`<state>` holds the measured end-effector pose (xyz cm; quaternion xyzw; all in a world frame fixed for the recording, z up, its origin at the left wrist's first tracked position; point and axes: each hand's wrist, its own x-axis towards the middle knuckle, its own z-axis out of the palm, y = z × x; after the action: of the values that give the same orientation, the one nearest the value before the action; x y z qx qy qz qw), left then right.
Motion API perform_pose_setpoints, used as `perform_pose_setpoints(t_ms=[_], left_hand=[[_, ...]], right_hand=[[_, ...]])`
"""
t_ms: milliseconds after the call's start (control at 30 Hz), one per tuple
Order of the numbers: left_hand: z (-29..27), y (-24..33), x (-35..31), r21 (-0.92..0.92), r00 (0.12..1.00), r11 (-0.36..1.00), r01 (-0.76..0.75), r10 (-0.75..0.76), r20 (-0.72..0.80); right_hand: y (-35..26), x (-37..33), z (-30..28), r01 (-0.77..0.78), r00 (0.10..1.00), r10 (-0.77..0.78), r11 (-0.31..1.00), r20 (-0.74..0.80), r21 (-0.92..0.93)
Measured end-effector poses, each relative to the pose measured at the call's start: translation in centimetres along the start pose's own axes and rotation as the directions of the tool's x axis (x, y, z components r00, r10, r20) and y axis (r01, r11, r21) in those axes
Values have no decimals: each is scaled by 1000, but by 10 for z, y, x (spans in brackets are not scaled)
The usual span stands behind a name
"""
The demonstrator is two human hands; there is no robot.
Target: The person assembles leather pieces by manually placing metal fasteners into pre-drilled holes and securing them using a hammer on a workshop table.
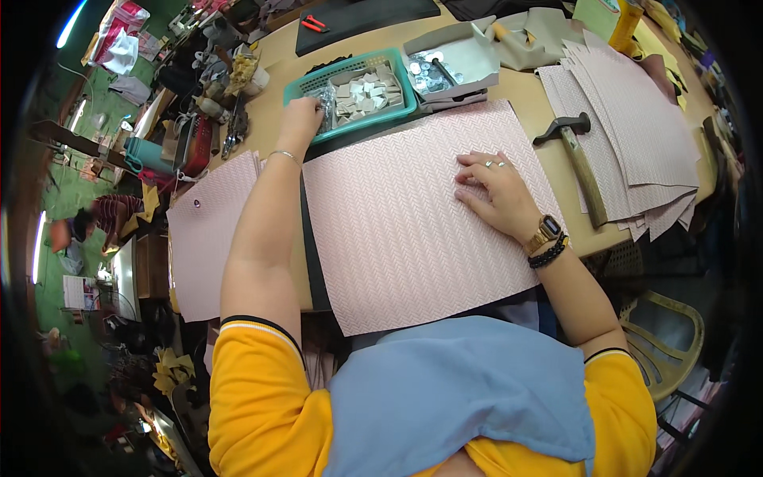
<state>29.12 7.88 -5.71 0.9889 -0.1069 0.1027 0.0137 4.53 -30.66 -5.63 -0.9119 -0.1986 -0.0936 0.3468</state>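
Note:
A large pale pink sheet with a woven zigzag pattern (413,230) lies in front of me, its near edge over my lap. My right hand (493,191) rests on its right part, fingers apart and slightly bent, holding nothing. My left hand (304,119) reaches to the left end of a teal plastic basket (409,91), its fingers curled down by a clear bag of small shiny pieces (327,103). What those fingertips hold, if anything, is hidden. Many small beige and white square pieces (366,95) fill the rest of the basket.
A hammer with a wooden handle (584,175) lies on stacked pink sheets (652,135) at the right. More pink sheets (211,238) lie at the left. An open box of silvery discs (429,75) stands beyond, near red-handled pliers (315,24) on a black mat (366,20).

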Motion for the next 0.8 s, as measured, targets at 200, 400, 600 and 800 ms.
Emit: perform_pose_setpoints(t_ms=[200, 400, 600, 800], left_hand=[[2, -15, -8, -295, 990, 956, 9, -51, -133], [-8, 2, -10, -221, 998, 975, 22, -36, -59], [2, -7, 4, -109, 997, 992, 56, -51, 51], [32, -35, 7, -480, 983, 871, 103, -161, -82]], right_hand=[[1, 0, 1, 13, 1000, -13, 1000, -6, 13], [1, 0, -2, 4, 1000, -4, 1000, -13, 1], [3, 0, 2, 0, 1000, 0, 1000, 3, 13], [7, 0, 3, 20, 999, -20, 1000, -26, 8]])
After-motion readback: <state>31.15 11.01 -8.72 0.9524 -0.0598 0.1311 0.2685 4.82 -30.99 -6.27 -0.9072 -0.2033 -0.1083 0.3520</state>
